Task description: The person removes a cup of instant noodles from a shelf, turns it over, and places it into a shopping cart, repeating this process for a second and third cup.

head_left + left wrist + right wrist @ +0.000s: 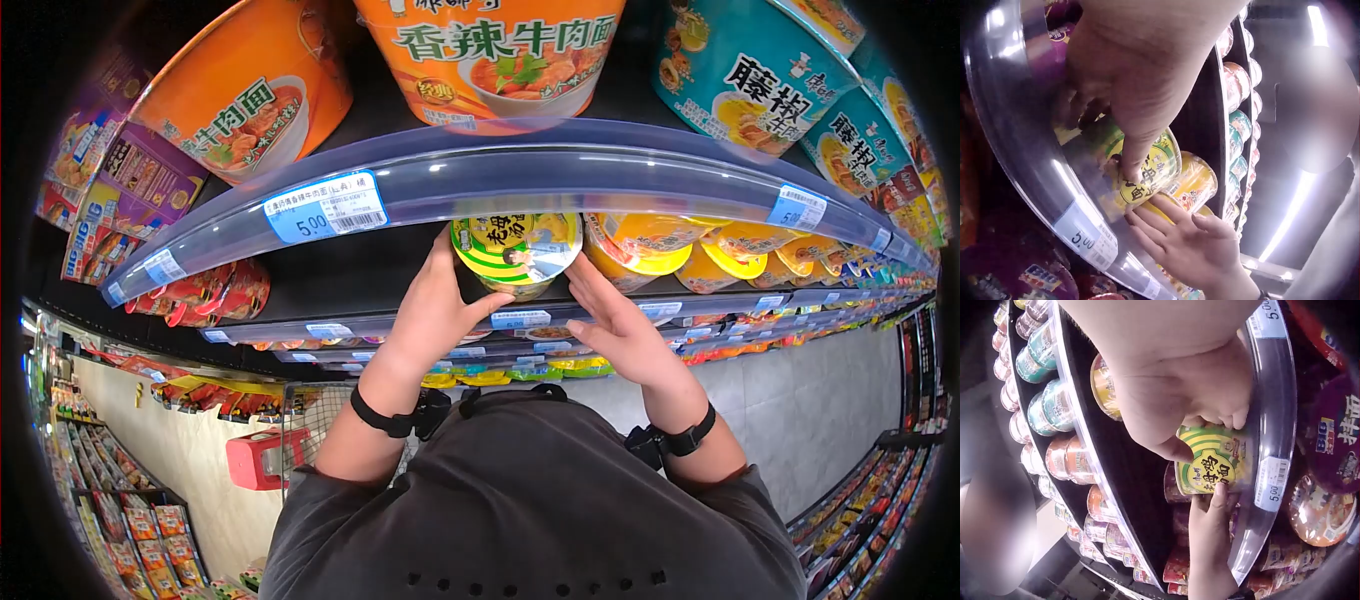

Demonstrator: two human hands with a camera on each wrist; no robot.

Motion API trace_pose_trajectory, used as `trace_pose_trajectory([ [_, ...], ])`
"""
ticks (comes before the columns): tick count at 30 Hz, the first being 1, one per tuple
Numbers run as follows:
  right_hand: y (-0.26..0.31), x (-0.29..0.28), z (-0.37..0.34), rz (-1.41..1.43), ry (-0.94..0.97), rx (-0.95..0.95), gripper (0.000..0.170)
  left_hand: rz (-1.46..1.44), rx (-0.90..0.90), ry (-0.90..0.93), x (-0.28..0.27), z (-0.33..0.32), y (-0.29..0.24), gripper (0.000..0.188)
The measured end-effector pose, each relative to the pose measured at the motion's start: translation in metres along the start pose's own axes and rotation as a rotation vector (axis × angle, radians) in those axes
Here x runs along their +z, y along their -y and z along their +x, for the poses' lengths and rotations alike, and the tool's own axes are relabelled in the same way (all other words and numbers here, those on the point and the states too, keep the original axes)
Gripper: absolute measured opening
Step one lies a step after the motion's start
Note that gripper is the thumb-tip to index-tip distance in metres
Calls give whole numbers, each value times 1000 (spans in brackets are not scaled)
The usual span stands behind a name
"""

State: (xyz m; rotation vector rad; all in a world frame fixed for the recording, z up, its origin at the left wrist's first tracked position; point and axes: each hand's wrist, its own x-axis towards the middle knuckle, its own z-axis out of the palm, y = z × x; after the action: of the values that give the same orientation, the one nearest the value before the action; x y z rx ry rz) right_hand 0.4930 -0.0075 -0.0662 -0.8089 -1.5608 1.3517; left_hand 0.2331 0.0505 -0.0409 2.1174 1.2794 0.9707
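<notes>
A green-and-yellow instant noodle cup (515, 250) is on the dark shelf, beneath a clear curved shelf lip, held between both hands. My left hand (430, 310) grips its left side, the thumb across the front; in the left wrist view that thumb presses on the cup's label (1147, 178). On the cup's other side, my right hand (625, 325) touches it with extended fingers, thumb apart. The left wrist view shows the right palm (1200, 250) facing up, its fingertips right at the cup. Part of the left fingers is hidden behind the cup.
Yellow noodle cups (640, 260) stand right of it, red cups (225, 295) farther left. The clear shelf lip (520, 175) with price tags runs above the hands. Orange noodle buckets (270, 90) and teal ones (755, 75) fill the upper shelf. A wire cart (310, 415) stands behind on the left.
</notes>
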Motion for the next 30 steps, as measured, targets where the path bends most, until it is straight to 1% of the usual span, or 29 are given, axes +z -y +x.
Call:
trace_pose_trajectory([
  [1, 1, 0, 1, 40, -15, 23, 84, 1, 0, -5, 1, 0, 0, 100],
  [3, 2, -3, 0, 81, -21, 52, 84, 63, 62, -23, 2, 1, 3, 99],
  [5, -1, -8, -4, 144, -29, 76, 83, 121, 37, -21, 2, -6, -3, 102],
  [6, 1, -8, -7, 136, -49, 63, 78, 191, 39, -45, 1, -11, -8, 101],
  [7, 2, -9, -11, 140, -34, 72, 78, 262, 39, -68, 1, -16, -11, 100],
  [8, 2, -12, -15, 150, -41, 55, 73, 281, 57, -129, 2, -24, -14, 97],
  [9, 2, -13, -18, 160, -46, 39, 68, 285, 37, -136, 3, -34, -15, 97],
  [10, 2, -9, -20, 151, -110, 10, 56, 248, 22, -181, 1, -45, -14, 95],
  [11, -2, -11, -24, 158, -86, 21, 56, 214, 6, -228, -1, -57, -13, 94],
  [12, -8, -14, -28, 194, -86, 28, 52, 195, -18, -254, -5, -70, -13, 92],
  [13, -14, -14, -30, 232, -85, 38, 47, 208, -18, -296, -8, -85, -10, 85],
  [14, -20, -9, -33, 284, -107, 47, 37, 220, -64, -326, -11, -100, -8, 82],
  [15, -27, -7, -34, 297, -79, 67, 37, 232, -111, -355, -15, -116, -6, 78],
  [16, -35, -6, -35, 317, -21, 94, 33, 208, -153, -402, -16, -132, 0, 72],
  [18, -41, 7, -34, 314, 73, 138, 26, 246, -226, -437, -24, -165, 9, 67],
  [21, -51, 31, -30, 328, 214, 230, 27, 319, -329, -531, -41, -217, 16, 61],
  [23, -54, 50, -24, 343, 306, 257, 27, 355, -416, -608, -54, -253, 19, 56],
  [26, -54, 81, -15, 221, 454, 308, 28, 353, -536, -746, -76, -310, 22, 53],
  [27, -53, 92, -13, 218, 487, 312, 28, 385, -567, -788, -82, -327, 21, 51],
  [29, -51, 116, -9, 183, 525, 380, 29, 390, -649, -841, -96, -363, 16, 49],
  [30, -53, 129, -7, 164, 548, 397, 32, 423, -668, -860, -102, -381, 14, 49],
])
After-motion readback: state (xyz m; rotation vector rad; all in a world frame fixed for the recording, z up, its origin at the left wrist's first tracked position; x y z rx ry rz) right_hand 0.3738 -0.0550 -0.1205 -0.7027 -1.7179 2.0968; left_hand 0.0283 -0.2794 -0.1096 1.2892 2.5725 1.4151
